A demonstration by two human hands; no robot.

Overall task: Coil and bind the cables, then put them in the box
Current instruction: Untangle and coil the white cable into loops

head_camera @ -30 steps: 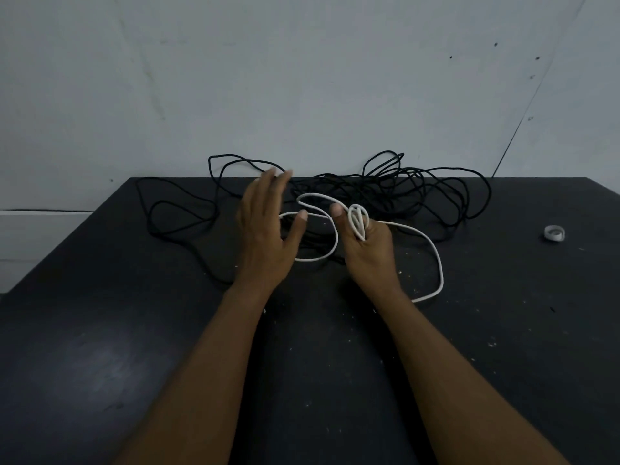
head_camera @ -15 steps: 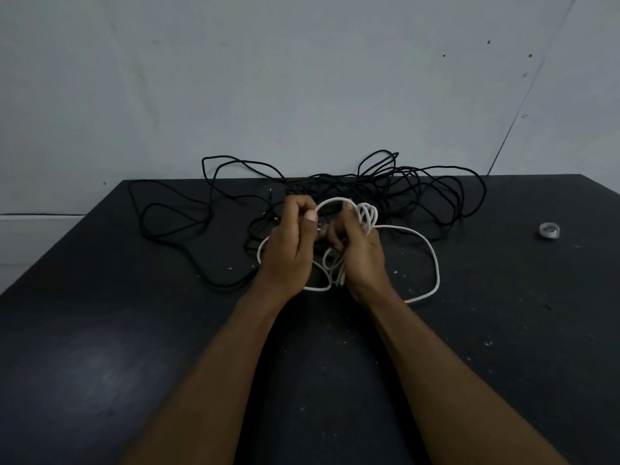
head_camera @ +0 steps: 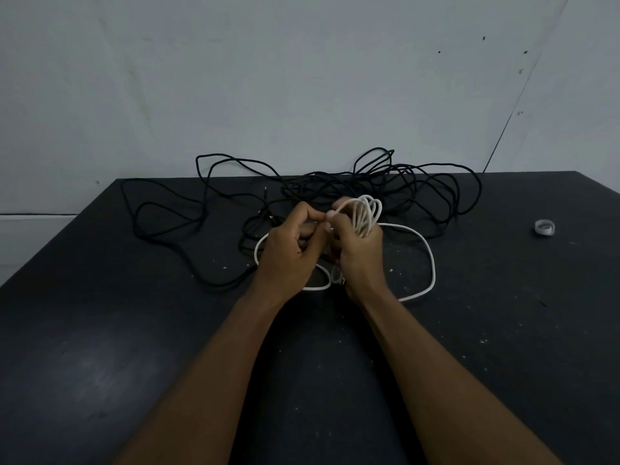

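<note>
White cable [head_camera: 432, 263]: smooth loops, right hand [head_camera: 360, 251] curled round them.
Left hand [head_camera: 288, 253]: pinching one strand.
Desk [head_camera: 134, 330]: matte, speckled.

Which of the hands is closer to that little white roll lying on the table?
The right. The right hand is well left of the white roll; the left hand is farther left still.

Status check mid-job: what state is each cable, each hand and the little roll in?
white cable: partly coiled, unbound, tail slack on the table
black cable: loose tangle, untouched
left hand: pinches a white strand
right hand: grips the white loops
small white roll: lying alone, far right
</note>
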